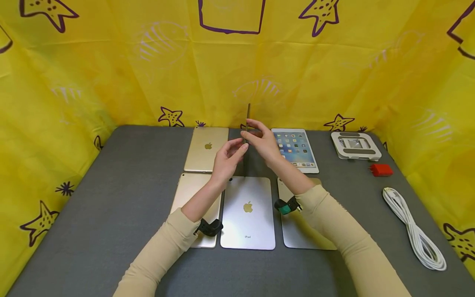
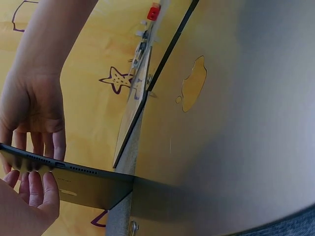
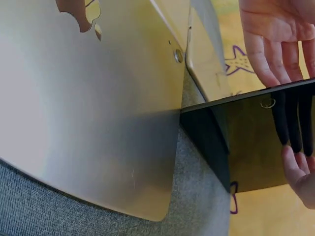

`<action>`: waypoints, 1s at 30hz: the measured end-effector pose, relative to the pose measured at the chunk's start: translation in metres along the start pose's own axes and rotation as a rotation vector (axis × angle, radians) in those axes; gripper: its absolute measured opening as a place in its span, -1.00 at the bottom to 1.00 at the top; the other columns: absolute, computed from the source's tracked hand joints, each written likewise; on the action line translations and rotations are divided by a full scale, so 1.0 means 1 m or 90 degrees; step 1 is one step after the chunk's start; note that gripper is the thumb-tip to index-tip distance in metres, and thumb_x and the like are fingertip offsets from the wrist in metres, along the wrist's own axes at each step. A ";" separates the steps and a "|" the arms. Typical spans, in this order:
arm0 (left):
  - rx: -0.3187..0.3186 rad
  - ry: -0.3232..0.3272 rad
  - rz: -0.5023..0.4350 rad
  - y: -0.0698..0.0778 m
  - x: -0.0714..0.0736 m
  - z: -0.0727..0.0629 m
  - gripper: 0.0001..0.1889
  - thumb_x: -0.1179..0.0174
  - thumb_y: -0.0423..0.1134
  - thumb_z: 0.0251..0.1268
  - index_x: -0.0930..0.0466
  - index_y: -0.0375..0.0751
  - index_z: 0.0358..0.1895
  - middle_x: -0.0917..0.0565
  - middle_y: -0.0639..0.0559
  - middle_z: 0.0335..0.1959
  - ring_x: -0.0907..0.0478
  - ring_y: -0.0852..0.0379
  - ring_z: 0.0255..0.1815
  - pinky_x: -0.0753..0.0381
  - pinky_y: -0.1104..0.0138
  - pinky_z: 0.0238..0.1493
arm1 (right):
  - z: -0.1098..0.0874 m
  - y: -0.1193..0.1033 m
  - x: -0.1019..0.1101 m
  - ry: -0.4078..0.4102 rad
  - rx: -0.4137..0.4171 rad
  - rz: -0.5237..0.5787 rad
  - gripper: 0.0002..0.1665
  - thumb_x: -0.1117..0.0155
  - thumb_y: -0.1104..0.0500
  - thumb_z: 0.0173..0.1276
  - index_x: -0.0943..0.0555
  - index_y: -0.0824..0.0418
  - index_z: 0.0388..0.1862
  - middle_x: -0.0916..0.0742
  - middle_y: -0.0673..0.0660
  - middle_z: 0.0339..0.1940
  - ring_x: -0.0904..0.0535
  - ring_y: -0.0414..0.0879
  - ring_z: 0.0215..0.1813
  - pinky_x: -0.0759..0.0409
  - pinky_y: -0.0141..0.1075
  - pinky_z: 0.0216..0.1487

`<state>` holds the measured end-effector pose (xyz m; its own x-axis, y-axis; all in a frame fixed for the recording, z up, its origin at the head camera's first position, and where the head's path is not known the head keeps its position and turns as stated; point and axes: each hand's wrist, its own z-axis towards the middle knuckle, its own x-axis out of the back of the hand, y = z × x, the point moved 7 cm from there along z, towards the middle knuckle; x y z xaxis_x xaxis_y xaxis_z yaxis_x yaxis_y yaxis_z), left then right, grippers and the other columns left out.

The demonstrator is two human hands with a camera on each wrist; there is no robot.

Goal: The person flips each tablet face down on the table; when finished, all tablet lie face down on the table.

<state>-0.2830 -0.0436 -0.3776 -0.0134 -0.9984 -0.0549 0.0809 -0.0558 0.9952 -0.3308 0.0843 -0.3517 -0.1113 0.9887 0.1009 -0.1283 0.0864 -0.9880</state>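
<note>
A dark-edged tablet [image 1: 248, 112] is held upright, nearly edge-on to the head view, between both hands. My left hand [image 1: 227, 160] grips it from the left, thumb near its close edge. From the other side my right hand [image 1: 264, 144] pinches it slightly higher up. In the left wrist view the tablet's back [image 2: 93, 186] shows, with its port and speaker holes along one edge. Its dark screen [image 3: 246, 157] with a round home button appears in the right wrist view, reflecting fingers. I cannot tell whether it touches the table.
A silver tablet [image 1: 248, 225] lies face down below the hands, between a gold tablet [image 1: 179, 192] and another silver one [image 1: 304, 231]. Behind are a gold tablet [image 1: 205, 159] and a lit white tablet [image 1: 297, 144]. Rightward sit a folding stand [image 1: 355, 145], red charger [image 1: 381, 170] and white cable [image 1: 412, 229].
</note>
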 end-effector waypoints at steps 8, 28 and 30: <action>0.014 -0.017 0.007 -0.003 -0.003 0.000 -0.54 -0.24 -0.10 0.36 -0.48 -0.21 0.25 -0.57 -0.10 0.10 -0.54 0.02 0.04 -0.57 0.16 0.10 | 0.000 0.008 0.002 -0.009 -0.017 0.046 -0.41 -0.31 0.13 0.38 -0.45 0.09 0.37 -0.48 0.13 0.35 -0.46 0.02 0.28 -0.56 -0.07 0.14; 0.167 -0.168 0.157 -0.041 -0.007 -0.010 -0.43 -0.01 0.00 0.50 -0.31 -0.32 0.38 -0.45 -0.23 0.30 -0.43 -0.12 0.27 -0.45 0.10 0.24 | -0.009 0.014 0.018 0.032 -0.058 0.112 -0.39 -0.30 0.15 0.38 -0.44 0.08 0.41 -0.51 0.14 0.36 -0.52 0.03 0.25 -0.56 0.04 0.12; 0.174 -0.185 0.162 -0.045 -0.007 -0.011 -0.42 0.00 -0.02 0.50 -0.29 -0.36 0.39 -0.42 -0.25 0.33 -0.41 -0.13 0.29 -0.42 0.11 0.27 | -0.010 0.015 0.020 0.042 -0.063 0.110 -0.39 -0.30 0.14 0.38 -0.45 0.05 0.41 -0.53 0.10 0.34 -0.52 0.01 0.24 -0.57 0.02 0.11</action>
<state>-0.2759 -0.0338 -0.4229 -0.3092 -0.9339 0.1796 -0.1472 0.2336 0.9611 -0.3253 0.1068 -0.3661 -0.0582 0.9954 -0.0755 -0.0146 -0.0765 -0.9970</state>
